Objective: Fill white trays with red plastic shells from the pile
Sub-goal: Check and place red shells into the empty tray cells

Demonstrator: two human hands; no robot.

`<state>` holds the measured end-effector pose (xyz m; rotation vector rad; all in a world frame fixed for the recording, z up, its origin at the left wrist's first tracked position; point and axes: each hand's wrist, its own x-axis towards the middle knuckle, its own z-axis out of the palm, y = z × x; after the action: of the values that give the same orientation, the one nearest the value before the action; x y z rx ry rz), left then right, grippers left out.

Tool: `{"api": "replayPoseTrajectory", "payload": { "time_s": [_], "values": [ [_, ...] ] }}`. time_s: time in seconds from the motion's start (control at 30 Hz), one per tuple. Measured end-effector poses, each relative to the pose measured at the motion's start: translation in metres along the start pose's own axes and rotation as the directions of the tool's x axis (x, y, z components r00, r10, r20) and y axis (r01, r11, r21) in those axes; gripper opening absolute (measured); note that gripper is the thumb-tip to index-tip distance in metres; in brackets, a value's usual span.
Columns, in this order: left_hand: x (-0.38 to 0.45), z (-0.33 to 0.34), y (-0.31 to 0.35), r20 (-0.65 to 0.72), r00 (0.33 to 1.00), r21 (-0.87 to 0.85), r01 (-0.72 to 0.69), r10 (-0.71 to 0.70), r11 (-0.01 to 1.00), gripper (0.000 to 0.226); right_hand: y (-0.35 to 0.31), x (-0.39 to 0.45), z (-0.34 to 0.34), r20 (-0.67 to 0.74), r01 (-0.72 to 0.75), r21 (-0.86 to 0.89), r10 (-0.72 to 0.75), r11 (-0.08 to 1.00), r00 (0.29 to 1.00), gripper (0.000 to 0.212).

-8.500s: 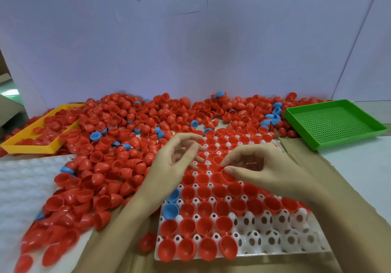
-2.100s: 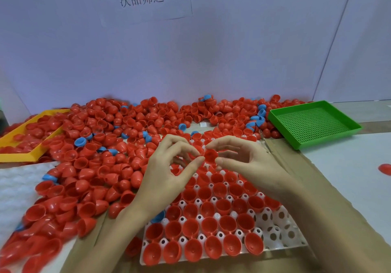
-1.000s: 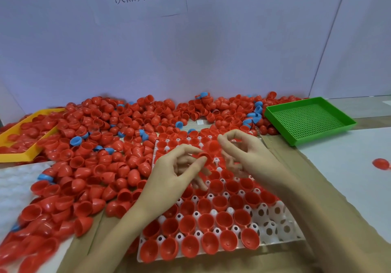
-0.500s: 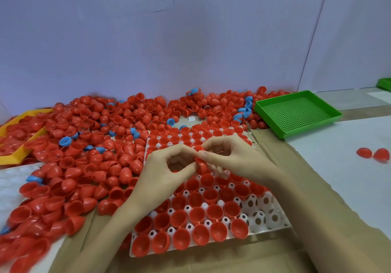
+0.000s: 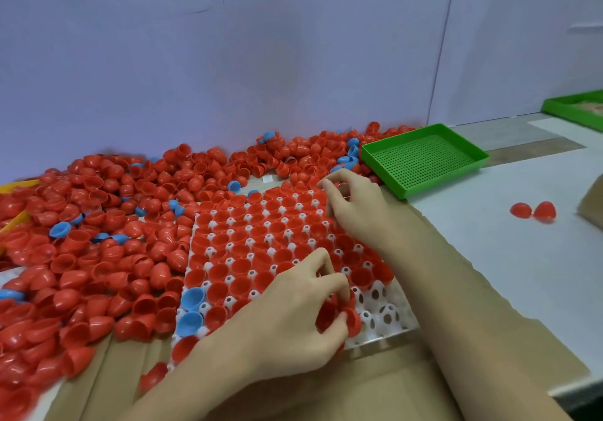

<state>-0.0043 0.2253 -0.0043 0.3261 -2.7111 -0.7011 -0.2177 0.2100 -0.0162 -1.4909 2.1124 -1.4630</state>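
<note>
splitting up now: half a second ago we were holding both hands together mid-tray, and now our left hand is sitting at the near edge of the white tray, fingers curled and pinching a red shell over the empty cups. our right hand is reaching to the far right corner by the pile of red shells, fingers curled, but we can't tell if it's gripping anything. the green tray is sitting closer in view, and two loose shells are lying on the white surface. the yellow tray is mostly cut off.
</note>
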Motion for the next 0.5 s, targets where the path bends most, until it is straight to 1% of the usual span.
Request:
{"api": "replayPoseTrajectory", "payload": {
  "time_s": [0.13, 0.2, 0.27, 0.33, 0.4, 0.5],
  "values": [
    [0.004, -0.004, 0.001, 0.032, 0.999, 0.007, 0.002, -0.002, 1.0, 0.015, -0.006, -0.002, 0.001, -0.015, 0.016, -0.024, -0.017, 1.0, 1.0, 0.015],
    [0.006, -0.009, 0.0, 0.041, 0.999, -0.014, 0.001, 0.0, 1.0, 0.012, -0.01, -0.004, 0.001, -0.021, 0.023, -0.027, -0.024, 0.999, 0.999, 0.016],
    [0.013, -0.016, -0.007, 0.022, 0.999, -0.068, 0.03, -0.028, 0.997, 0.005, -0.014, -0.006, 0.001, -0.018, 0.033, -0.014, -0.033, 0.999, 0.999, 0.016],
    [0.027, -0.022, -0.025, -0.082, 0.994, -0.088, 0.065, -0.072, 0.994, 0.008, -0.016, -0.008, 0.001, -0.015, 0.031, -0.01, -0.031, 0.999, 0.999, 0.016],
    [0.05, -0.031, -0.053, -0.204, 0.971, -0.045, 0.117, -0.124, 0.992, 0.012, -0.015, -0.008, 0.001, -0.019, 0.013, -0.012, -0.014, 1.0, 1.0, 0.017],
    [0.092, -0.05, -0.107, -0.261, 0.941, 0.043, 0.237, -0.218, 0.971, 0.011, -0.014, -0.006, -0.001, -0.038, -0.04, -0.057, 0.038, 0.998, 0.999, 0.017]
  ]
}}
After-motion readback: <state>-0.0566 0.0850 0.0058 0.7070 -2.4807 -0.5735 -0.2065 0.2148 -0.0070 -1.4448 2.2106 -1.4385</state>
